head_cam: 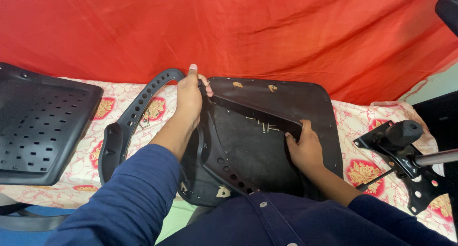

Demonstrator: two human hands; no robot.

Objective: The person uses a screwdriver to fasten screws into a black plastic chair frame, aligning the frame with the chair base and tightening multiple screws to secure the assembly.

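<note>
Both hands, left hand [189,99] and right hand [305,148], grip the black armrest [248,113] on the seat base [305,103].

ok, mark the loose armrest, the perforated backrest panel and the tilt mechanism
loose armrest [138,103], head view, on its curved perforated bar.
perforated backrest panel [40,124], head view, middle of the slotted face.
tilt mechanism [403,153], head view, on the black metal plate under the knob.

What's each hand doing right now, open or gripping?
Left hand: closed on the black armrest bracket.
Right hand: closed on the same bracket's other end, over the seat pan.
</note>
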